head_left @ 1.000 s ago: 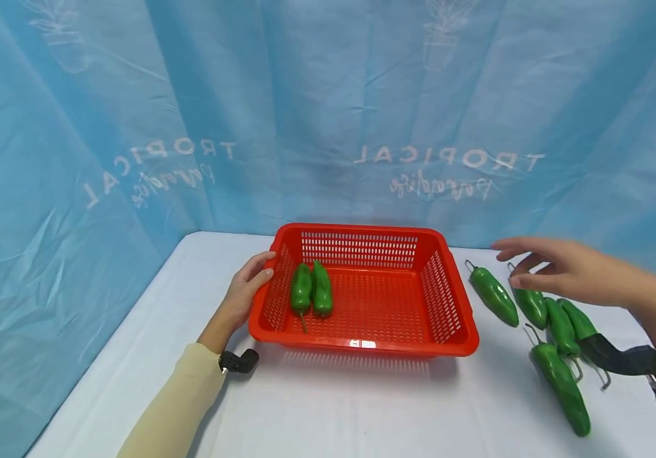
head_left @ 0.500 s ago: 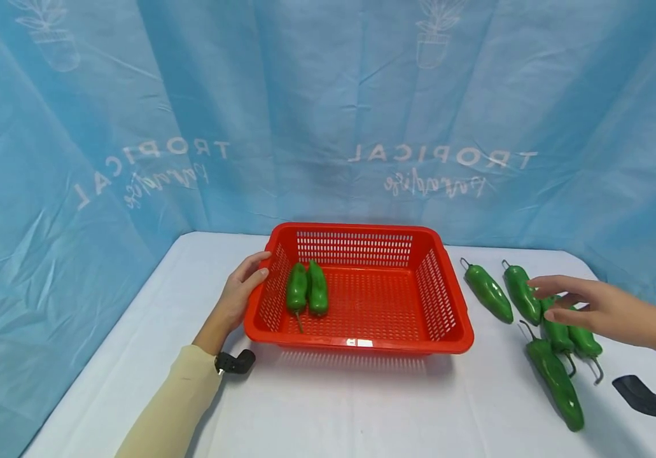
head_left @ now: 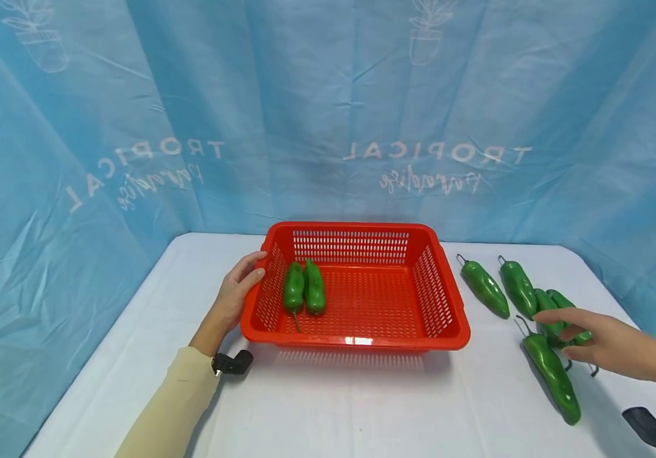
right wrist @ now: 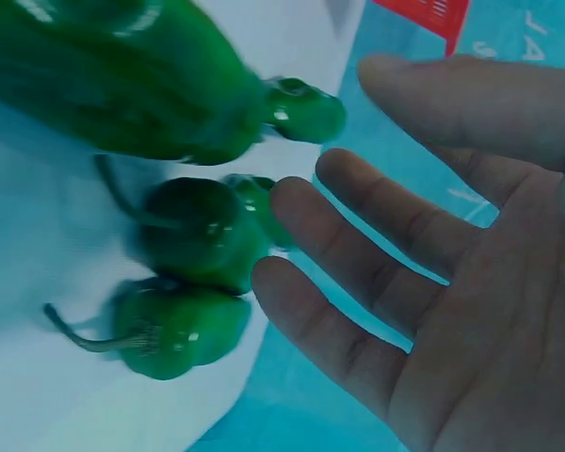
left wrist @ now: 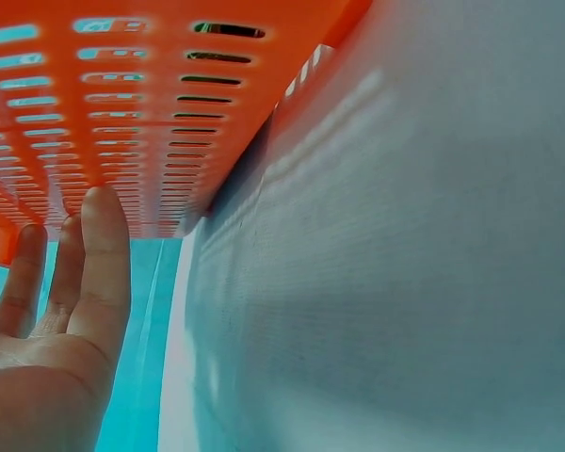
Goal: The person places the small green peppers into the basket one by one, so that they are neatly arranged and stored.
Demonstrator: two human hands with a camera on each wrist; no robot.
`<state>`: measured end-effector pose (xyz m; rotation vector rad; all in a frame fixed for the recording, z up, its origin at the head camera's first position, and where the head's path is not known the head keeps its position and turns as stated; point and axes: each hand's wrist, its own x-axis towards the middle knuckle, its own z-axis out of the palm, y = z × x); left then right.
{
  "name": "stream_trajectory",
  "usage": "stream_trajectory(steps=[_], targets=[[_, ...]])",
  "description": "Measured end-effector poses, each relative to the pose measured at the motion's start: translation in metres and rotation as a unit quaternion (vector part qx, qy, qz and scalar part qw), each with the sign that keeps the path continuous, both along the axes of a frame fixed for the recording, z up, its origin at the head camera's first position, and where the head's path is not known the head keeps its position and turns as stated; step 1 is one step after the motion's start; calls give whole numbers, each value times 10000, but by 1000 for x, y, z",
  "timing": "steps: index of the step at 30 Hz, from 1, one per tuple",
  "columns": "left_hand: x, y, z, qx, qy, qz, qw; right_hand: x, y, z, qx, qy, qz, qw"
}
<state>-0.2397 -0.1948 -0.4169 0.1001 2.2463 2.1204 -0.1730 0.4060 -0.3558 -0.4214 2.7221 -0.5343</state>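
Red plastic basket [head_left: 356, 341], one, set on a white-covered table [head_left: 356, 407]; two green peppers [head_left: 315, 289] are held inside, side by side near its left wall. Left hand [head_left: 235, 294]: placed at the left rim, fingers [left wrist: 104, 245] fairly straight and laid against the slotted outer wall; if this side is pressed too hard, the basket could be slid toward the loose peppers, or tipped. Right hand [head_left: 616, 342]: spread, thumb held apart from the fingers, nothing pinched; contact with the peppers below cannot be told. Loose peppers, five, all to the right of the basket: back pair [head_left: 485, 289], spaced apart; middle pair [head_left: 550, 324], touching and partly covered by the right hand; front pepper [head_left: 552, 378], laid aslant. Risks noted: because the middle pair is so closely packed, two could be caught at once, or one knocked aside; by a curled stem [right wrist: 94, 339], a finger could be snagged; by the rounded, glossy skins, a light pinch could be defeated.
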Motion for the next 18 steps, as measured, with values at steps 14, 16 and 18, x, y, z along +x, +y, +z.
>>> stream_trajectory(steps=[14,16,18], targets=[[3,1,1,21,18,30,10000,8,-5,-24,521,214,165,9983],[2,1,1,43,16,58,10000,8,-5,-28,534,238,248,9980],[2,1,1,48,32,46,10000,8,-4,-32,477,207,301,9982]])
